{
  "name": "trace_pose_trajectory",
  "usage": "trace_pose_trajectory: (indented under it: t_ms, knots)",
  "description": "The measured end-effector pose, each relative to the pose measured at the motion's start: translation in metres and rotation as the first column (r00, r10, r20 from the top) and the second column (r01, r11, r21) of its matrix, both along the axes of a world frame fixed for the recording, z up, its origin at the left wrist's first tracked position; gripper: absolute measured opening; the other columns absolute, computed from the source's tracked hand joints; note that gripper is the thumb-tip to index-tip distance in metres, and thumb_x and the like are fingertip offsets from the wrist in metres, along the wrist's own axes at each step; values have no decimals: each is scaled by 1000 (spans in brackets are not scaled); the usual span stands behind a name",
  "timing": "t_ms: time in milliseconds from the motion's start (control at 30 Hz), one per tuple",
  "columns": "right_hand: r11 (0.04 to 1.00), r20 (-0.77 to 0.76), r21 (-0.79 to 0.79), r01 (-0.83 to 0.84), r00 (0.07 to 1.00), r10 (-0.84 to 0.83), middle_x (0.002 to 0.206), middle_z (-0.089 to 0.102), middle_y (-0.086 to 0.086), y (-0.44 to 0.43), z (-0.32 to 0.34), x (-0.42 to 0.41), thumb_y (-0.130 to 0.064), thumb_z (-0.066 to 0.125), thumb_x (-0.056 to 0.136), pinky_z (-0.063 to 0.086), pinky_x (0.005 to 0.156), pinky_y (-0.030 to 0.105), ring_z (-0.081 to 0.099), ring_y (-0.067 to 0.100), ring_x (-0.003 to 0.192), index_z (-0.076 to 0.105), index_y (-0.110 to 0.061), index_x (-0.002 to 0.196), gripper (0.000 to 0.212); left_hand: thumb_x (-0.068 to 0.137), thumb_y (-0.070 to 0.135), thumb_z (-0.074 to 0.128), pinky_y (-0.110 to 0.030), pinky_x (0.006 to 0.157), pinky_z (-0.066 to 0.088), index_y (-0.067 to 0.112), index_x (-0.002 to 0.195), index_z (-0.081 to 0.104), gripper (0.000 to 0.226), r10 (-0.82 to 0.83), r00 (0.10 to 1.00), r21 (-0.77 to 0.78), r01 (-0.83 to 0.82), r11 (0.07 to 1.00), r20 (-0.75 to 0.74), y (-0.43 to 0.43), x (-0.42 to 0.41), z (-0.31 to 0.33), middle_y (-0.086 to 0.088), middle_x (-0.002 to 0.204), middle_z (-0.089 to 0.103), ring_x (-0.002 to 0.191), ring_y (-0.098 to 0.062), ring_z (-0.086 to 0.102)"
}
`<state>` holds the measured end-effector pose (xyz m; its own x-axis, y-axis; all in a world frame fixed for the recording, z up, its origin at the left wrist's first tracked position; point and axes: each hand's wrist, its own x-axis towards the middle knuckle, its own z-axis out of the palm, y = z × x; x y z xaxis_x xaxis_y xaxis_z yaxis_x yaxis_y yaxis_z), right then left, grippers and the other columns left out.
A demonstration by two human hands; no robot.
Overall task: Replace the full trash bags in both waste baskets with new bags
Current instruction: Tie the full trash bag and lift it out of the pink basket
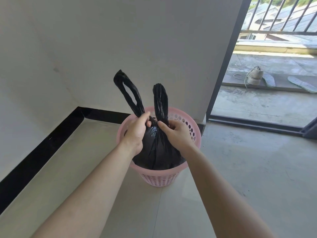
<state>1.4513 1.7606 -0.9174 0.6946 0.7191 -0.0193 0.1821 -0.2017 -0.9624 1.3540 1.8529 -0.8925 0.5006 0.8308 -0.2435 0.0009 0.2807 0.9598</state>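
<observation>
**Your 2 hands grip a full bag at its neck**

Your left hand (137,130) and right hand (178,133) close on the gathered neck of the black trash bag (157,152), fingers and thumbs curled and pinching the plastic at the base of its 2 handle loops. The left loop (128,90) and the right loop (160,100) stand upright above your knuckles. The bulging bag sits inside the pink waste basket (159,179), which stands on the tiled floor (82,169) in a corner by the white wall (103,48) and its black skirting (34,157). On the right, past the doorway, a shoe (255,76) and 2 insoles (301,84) lie on the balcony near a railing (274,18)
</observation>
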Motion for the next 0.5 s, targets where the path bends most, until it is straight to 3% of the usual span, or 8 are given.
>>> trace_pose_trajectory:
  t_ms: [67,133,200,267,333,400,500]
  knots:
    - [995,41,-13,94,995,-94,77,74,6,2,-2,-2,-34,62,96,50,67,33,68,20,71,75,-14,86,26,103,30,45,-15,74,38,15,76,59,33,25,982,306,35,951,-189,-5,-2,1,4,68,56,65,-9,50]
    - [993,74,-42,110,992,-107,74,72,5,4,-6,-4,-34,60,97,49,67,35,66,22,69,74,-14,86,27,105,28,38,-3,65,36,13,91,63,33,99,943,558,101,824,-317,-5,-3,5,4,81,65,69,2,55]
    - [995,102,-58,75,992,-69,72,71,3,6,-8,-7,-33,58,98,51,69,37,66,23,71,74,-16,85,26,105,27,40,-4,76,41,15,98,67,30,114,960,689,98,718,-255,-2,0,5,5,92,72,85,0,63]
    - [996,124,-66,52,991,-44,64,66,2,7,-8,-8,-31,58,99,47,65,38,60,23,64,69,-17,74,30,104,25,43,-20,87,50,16,100,69,27,65,989,707,46,706,-130,0,4,5,3,96,74,92,-9,68]
    - [996,107,-67,53,993,-45,60,61,1,7,-6,-6,-29,58,99,43,63,36,55,18,60,63,-18,67,34,103,20,46,-27,80,56,14,89,68,27,35,999,526,-49,849,35,0,9,4,-3,88,74,80,-15,69]
    - [996,7,-42,84,996,-84,71,70,8,5,-6,-5,-32,60,97,51,70,41,64,24,68,70,-11,77,31,103,16,45,-29,70,56,7,81,63,30,47,986,224,-82,971,158,2,10,4,-4,71,64,62,-17,61]
    - [989,-134,17,147,981,-143,83,76,6,1,-7,-10,-34,60,97,55,81,40,72,25,86,75,-12,89,27,102,23,39,-31,68,50,4,93,57,28,69,962,-264,3,965,263,12,4,6,1,57,37,52,-14,41]
